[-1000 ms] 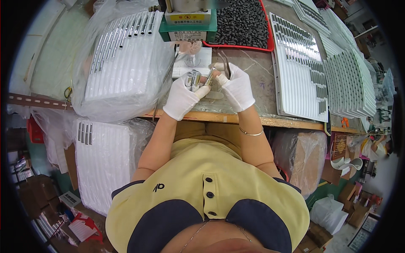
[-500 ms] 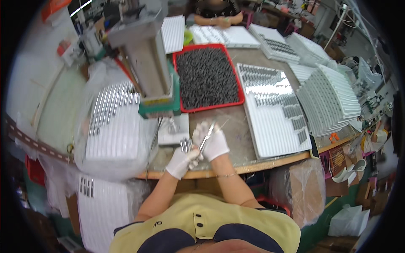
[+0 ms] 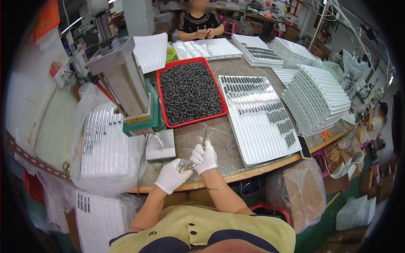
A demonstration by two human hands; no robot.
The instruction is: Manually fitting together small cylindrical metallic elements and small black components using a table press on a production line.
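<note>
Your view has lifted since a second ago, bringing the whole red tray of black pieces into sight.
Your left hand is curled round a few silver tubes, just in front of the white block; your right hand, close beside it, has its fingers wrapped on slim tweezers pointing away from you. The white grooved tray, partly filled, lies to your right.

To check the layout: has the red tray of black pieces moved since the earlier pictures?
No: judged against the green press base, the red tray stays beside it; the view shifted.
</note>
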